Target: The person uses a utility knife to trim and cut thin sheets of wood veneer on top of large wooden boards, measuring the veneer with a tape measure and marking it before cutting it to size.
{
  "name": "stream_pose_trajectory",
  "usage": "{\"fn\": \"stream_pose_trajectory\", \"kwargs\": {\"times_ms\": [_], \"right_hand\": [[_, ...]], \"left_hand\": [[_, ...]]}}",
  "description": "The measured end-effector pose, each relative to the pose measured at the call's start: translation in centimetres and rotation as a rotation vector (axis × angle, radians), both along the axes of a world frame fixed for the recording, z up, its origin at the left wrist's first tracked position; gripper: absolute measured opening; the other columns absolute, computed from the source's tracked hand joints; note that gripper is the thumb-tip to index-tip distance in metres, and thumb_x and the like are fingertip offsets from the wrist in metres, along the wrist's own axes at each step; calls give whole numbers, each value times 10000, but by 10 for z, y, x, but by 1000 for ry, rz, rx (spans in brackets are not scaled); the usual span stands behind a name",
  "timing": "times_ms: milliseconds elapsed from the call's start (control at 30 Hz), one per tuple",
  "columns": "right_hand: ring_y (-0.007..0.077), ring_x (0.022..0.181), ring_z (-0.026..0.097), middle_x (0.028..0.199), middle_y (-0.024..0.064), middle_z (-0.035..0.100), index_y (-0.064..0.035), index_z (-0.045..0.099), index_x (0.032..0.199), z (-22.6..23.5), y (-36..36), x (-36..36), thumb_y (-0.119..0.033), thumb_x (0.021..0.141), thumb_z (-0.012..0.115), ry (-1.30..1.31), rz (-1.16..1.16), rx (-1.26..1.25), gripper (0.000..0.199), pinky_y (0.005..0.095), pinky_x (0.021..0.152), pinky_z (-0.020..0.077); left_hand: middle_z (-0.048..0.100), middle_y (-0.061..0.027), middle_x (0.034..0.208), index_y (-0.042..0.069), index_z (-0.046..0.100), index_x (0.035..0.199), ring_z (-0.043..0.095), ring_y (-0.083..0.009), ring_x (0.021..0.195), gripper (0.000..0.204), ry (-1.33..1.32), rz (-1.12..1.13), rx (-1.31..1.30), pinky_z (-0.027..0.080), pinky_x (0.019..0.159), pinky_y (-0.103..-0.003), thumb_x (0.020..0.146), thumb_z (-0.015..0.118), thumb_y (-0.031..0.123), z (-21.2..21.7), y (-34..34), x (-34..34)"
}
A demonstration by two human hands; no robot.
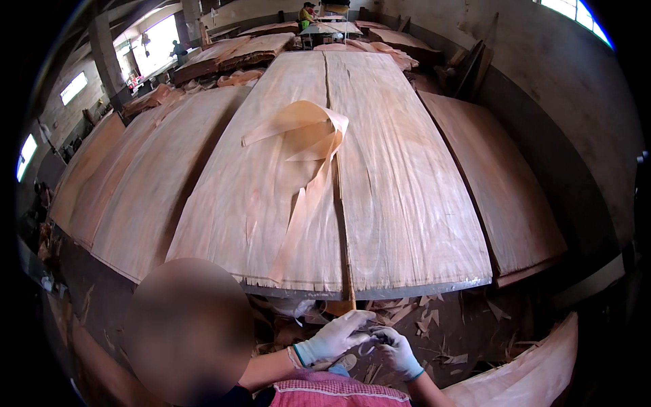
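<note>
Left hand [336, 337], fingers extended, right hand [400, 353], curled, either's grip indiscernible; veneer sheet [413, 224] could split if its ragged edge snags.

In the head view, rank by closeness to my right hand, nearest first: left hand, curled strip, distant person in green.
1. Left hand, immediately left of right hand.
2. Curled strip, ahead on pale sheets.
3. Person in green, far end.

Matt, rough-edged, faintly streaked wood sheets [413, 176]
</note>
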State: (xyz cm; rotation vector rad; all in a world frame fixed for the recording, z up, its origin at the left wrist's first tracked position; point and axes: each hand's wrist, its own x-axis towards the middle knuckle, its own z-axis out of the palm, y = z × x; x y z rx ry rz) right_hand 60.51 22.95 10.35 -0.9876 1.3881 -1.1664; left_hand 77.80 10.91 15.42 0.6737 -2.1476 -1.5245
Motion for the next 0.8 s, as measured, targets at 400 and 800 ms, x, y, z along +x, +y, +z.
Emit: {"fn": "stream_pose_trajectory", "kwargs": {"times_ms": [400, 800], "right_hand": [[67, 724, 534, 769, 5, 609, 26, 621, 1019, 6, 15, 26, -30, 875, 594, 124, -27, 262, 157, 237, 651, 467], [171, 716, 624, 798, 135, 627, -8, 602, 1027, -17, 19, 40, -18, 832, 600, 195, 31, 153, 195, 299, 660, 494]], "left_hand": [[598, -124, 1046, 39, 577, 1135, 610, -207, 911, 322, -94, -66, 257, 483, 792, -304, 840, 661, 137, -44, 26, 13], [605, -17, 847, -13, 605, 978, 533, -69, 781, 126, -169, 26, 586, 469, 719, -228, 909, 588, 92, -55, 26, 25]]}}
